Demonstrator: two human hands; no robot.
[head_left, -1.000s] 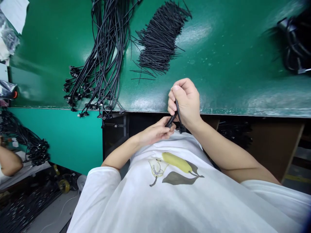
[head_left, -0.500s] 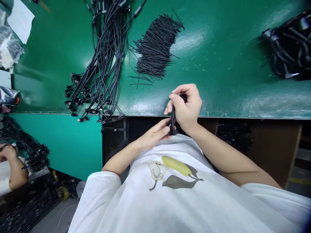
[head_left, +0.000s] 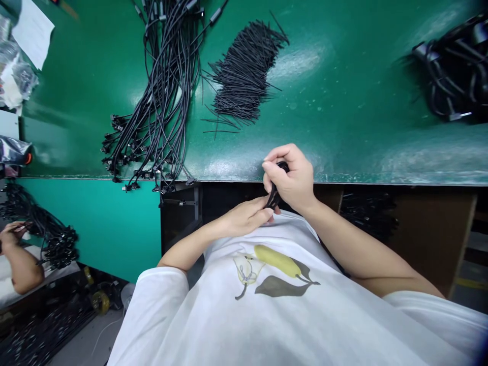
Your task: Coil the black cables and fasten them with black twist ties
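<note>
My right hand point(head_left: 292, 177) is closed around a coiled black cable point(head_left: 275, 189) just off the front edge of the green table point(head_left: 343, 101). My left hand point(head_left: 247, 216) sits right below it, against my white shirt, with its fingertips pinching the lower end of the same cable. Most of the cable is hidden inside my fists. A loose bundle of long black cables point(head_left: 160, 96) with connectors lies on the table to the left. Beside it rests a heap of thin black ties point(head_left: 244, 68).
A pile of coiled black cables point(head_left: 455, 71) lies at the table's far right. Paper and plastic bags point(head_left: 19, 56) lie at the far left. Another person's hand point(head_left: 13, 234) works with cables at a lower bench on the left.
Both of my hands shifted slightly down and toward my body with the cable. My right hand closed tighter over the coil. The view tilted a little.
</note>
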